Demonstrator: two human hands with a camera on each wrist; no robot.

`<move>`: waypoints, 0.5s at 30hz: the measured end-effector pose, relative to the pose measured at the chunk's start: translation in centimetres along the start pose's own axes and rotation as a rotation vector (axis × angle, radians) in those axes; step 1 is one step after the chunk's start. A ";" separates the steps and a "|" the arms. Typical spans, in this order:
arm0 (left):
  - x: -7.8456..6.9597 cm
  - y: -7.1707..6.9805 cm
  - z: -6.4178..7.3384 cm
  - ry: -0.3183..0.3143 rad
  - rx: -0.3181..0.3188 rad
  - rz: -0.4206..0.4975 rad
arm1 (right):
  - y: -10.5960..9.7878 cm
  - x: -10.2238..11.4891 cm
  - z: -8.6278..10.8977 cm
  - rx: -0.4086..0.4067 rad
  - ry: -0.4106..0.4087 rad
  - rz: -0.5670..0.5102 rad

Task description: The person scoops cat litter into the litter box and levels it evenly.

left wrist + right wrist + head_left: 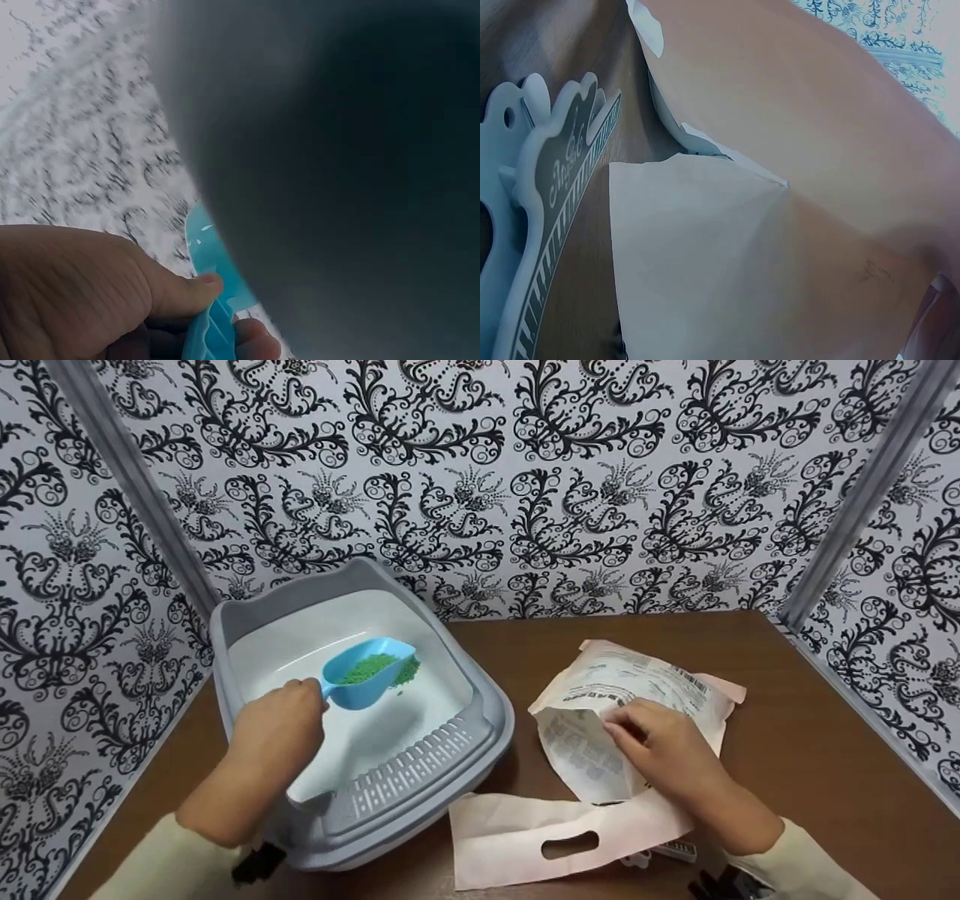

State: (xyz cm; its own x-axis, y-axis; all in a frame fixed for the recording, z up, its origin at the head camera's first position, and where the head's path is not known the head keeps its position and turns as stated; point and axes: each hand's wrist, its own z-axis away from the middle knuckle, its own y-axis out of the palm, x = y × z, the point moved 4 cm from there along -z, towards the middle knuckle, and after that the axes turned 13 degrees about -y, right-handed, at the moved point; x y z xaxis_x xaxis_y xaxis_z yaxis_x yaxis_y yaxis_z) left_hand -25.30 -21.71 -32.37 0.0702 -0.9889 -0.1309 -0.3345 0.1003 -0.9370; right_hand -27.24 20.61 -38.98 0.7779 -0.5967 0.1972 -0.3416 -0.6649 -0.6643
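Observation:
My left hand [281, 727] grips the ridged handle of a light blue scoop [352, 699], its thumb pressed on top of the handle [210, 330] in the left wrist view. Green pellets [371, 667] lie in the scoop, which is held over a grey and white litter box [499, 716]. More green pellets [409, 671] show on the box floor just past the scoop's lip. At the right, my right hand [667, 746] pinches the rim of a pale pink paper bag [637, 675]. The bag lies on its side, its mouth gaping towards me.
A torn pink strip with a handle slot [495, 840] lies in front of the bag. Partly under it is a white scissors-like tool with piano-key markings [562, 180]. Patterned walls [465, 495] enclose the brown table [825, 780]. A dark blur covers much of the left wrist view.

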 end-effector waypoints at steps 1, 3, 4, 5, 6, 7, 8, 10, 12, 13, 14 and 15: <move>0.4 0.1 -0.5 0.001 0.008 -0.001 | 0.0 0.0 0.0 0.000 0.001 0.002; 1.3 0.4 -1.4 0.008 0.026 -0.003 | 0.0 0.0 0.0 0.002 0.005 0.002; 1.6 0.5 -1.8 0.010 0.039 -0.007 | 0.0 0.0 0.0 0.004 0.008 -0.001; 2.0 0.7 -2.2 0.009 0.054 -0.014 | 0.0 0.0 0.0 0.005 0.011 -0.004; 2.3 0.8 -2.5 0.008 0.063 -0.022 | 0.1 0.0 0.0 0.007 0.012 -0.007; 2.5 0.9 -2.7 0.004 0.077 -0.032 | 0.1 0.0 0.0 0.008 0.011 -0.009; 2.7 1.1 -3.0 0.002 0.087 -0.043 | 0.1 0.0 0.0 0.007 0.010 -0.010; 2.9 1.4 -3.3 -0.005 0.102 -0.063 | 0.1 0.1 0.0 0.005 0.000 -0.008; 3.0 1.6 -3.5 -0.006 0.107 -0.085 | 0.1 0.1 0.0 0.004 -0.013 -0.004; 3.0 1.7 -3.7 -0.006 0.112 -0.096 | 0.1 0.1 0.0 0.005 -0.018 -0.001; 2.9 1.9 -3.8 -0.004 0.115 -0.108 | 0.1 0.1 0.0 0.005 -0.021 0.001; 2.9 2.0 -3.9 -0.001 0.115 -0.116 | 0.1 0.1 0.0 0.006 -0.022 0.002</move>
State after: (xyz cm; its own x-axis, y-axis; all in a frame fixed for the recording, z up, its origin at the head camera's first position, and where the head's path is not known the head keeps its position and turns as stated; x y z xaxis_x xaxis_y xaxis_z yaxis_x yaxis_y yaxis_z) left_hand -29.45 -24.84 -33.31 0.1029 -0.9945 -0.0194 -0.2141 -0.0031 -0.9768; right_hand -27.22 20.48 -39.07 0.7887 -0.5880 0.1796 -0.3403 -0.6608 -0.6690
